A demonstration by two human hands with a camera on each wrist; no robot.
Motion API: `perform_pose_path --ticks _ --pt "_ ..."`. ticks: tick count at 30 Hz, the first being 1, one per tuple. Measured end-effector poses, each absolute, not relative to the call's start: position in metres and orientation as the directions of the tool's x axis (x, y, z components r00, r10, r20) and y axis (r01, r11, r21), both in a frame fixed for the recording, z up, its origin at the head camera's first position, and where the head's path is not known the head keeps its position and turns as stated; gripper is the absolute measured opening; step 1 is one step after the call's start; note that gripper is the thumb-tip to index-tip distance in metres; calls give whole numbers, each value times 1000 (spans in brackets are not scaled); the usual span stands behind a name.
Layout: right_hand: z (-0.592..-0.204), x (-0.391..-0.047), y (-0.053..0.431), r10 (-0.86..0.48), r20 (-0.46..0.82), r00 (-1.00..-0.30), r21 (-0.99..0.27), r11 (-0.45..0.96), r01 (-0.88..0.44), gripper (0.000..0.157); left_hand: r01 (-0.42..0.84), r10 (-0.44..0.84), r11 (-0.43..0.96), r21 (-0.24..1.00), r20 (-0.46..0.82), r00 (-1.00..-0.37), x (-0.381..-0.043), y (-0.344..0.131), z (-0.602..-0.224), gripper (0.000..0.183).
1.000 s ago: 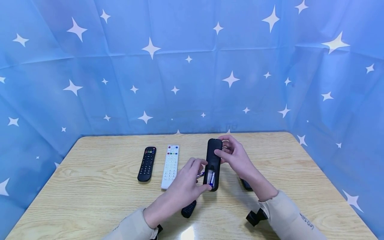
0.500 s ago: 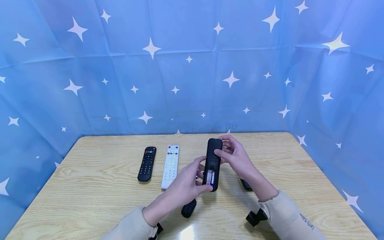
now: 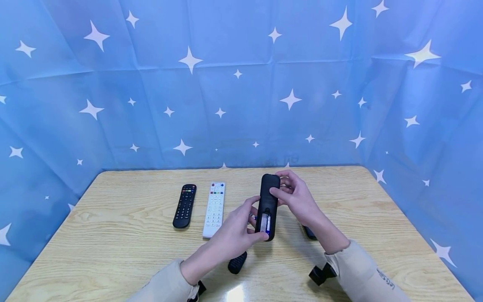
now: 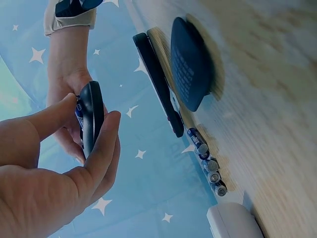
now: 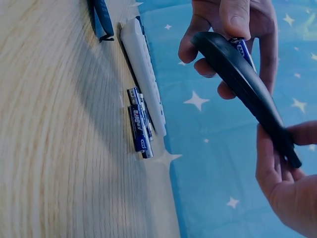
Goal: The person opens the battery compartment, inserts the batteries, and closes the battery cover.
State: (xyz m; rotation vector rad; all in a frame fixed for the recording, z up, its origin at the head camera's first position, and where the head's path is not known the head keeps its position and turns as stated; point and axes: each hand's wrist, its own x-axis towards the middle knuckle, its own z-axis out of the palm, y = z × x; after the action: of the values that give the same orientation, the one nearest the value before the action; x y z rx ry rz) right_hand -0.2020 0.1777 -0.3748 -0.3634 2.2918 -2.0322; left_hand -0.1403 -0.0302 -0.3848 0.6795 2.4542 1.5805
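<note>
Head: left hand (image 3: 235, 228) grasps the near end of a black remote (image 3: 267, 197), thumb at the blue battery (image 3: 268, 226) in its back; right hand (image 3: 299, 199) pinches the far end, remote held above the table (image 3: 124, 230), right of the white remote (image 3: 214, 209). Left wrist: left thumb and fingers grip opposite faces, loose batteries (image 4: 214, 177) on table. Right wrist: black remote edge-on between both hands, loose batteries near white remote.
</note>
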Motion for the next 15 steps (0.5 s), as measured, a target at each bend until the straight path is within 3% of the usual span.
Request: perform_pose_path --ticks 15 --pt "-373 -198 177 -185 109 -977 -981 141 -136 41 326 450 374 868 138 -882 -139 -29 -387 83"
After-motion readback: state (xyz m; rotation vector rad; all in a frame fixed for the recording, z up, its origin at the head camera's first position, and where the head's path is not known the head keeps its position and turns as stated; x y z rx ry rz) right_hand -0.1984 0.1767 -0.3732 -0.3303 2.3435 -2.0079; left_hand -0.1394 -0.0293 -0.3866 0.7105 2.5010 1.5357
